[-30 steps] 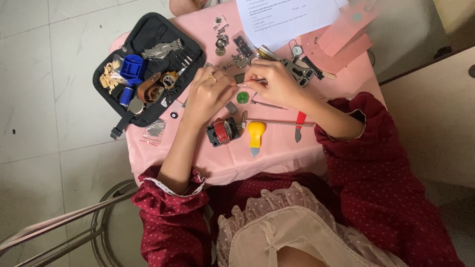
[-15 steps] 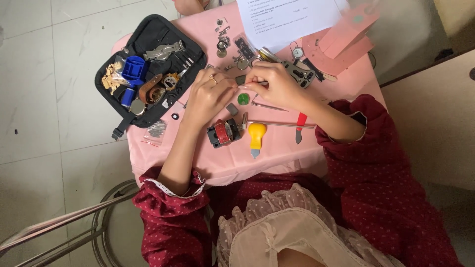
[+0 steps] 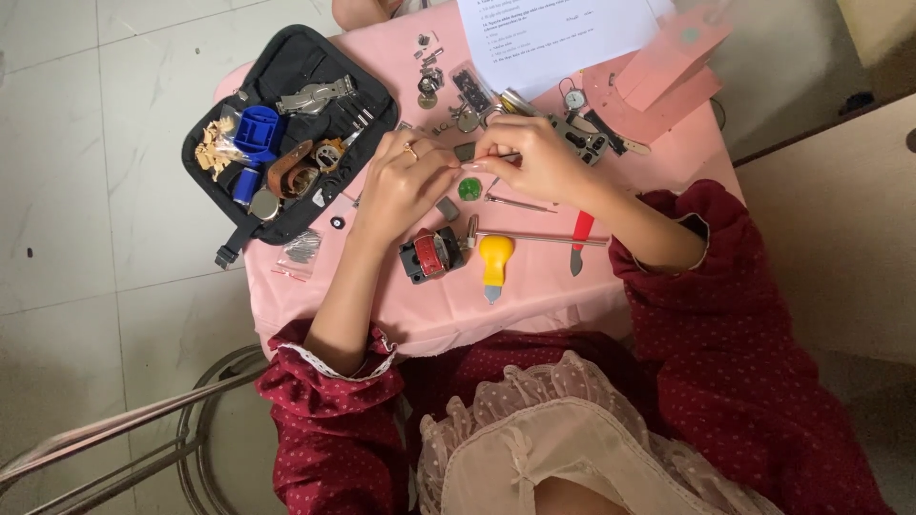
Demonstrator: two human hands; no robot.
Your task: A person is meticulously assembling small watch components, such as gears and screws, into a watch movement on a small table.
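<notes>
1. Meeting at the upper middle of the frame, the left hand [image 3: 405,181] and the right hand [image 3: 534,157] come together fingertip to fingertip over the small pink-covered table [image 3: 534,296].
2. The right hand pinches a thin metal tool [image 3: 506,157] between thumb and forefinger, its tip pointing towards the left hand.
3. The left hand, wearing a ring, has its fingers curled in around something small at the tool's tip; what it grips is too small to make out.
4. Just below the hands lies a small round green piece [image 3: 468,189], with a slim metal rod [image 3: 520,202] beside it to the right.
5. Lower, near the table's front edge, sit a dark block-shaped holder with a red part [image 3: 434,256], a yellow-handled tool [image 3: 495,262] and a red-handled blade [image 3: 579,240].
6. At the upper left of the frame an open black fabric tool case [image 3: 277,76] holds a blue plastic piece [image 3: 256,132], a brown strap [image 3: 291,172] and a metal watch bracelet [image 3: 315,93].
7. At the top right lie a white printed sheet of paper [image 3: 553,38] and a pink cardboard box [image 3: 668,67].
</notes>
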